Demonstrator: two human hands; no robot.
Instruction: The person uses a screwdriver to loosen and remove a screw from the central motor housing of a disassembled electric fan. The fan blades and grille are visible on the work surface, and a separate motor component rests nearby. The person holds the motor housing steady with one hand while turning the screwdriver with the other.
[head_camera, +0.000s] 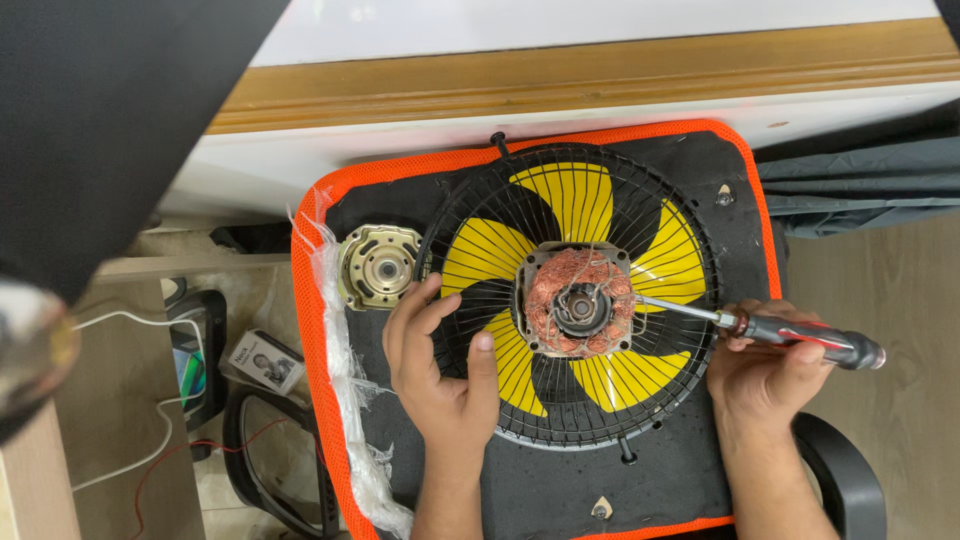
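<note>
**Hands at an opened fan motor**

At the far left, a white cable (120, 400) trailed over the floor beside a small printed card (264, 361). Next came the orange-edged black seat pad (560, 490), with crumpled clear plastic film (345, 400) along its left border. On the pad lay a brass-coloured motor cover (379, 266), just beside the round black wire fan guard (480, 215). The left hand (440, 375) rested flat on the guard's left part, fingers spread and loosely open, gripping nothing. Yellow fan blades (580, 195) showed through the wires. At the guard's centre sat the motor (580, 303), its copper windings exposed. The right hand (765, 370) had its fingers curled tight around a red-and-black-handled screwdriver (800, 335), whose shaft reached leftward, the tip touching the motor's right edge.
</note>
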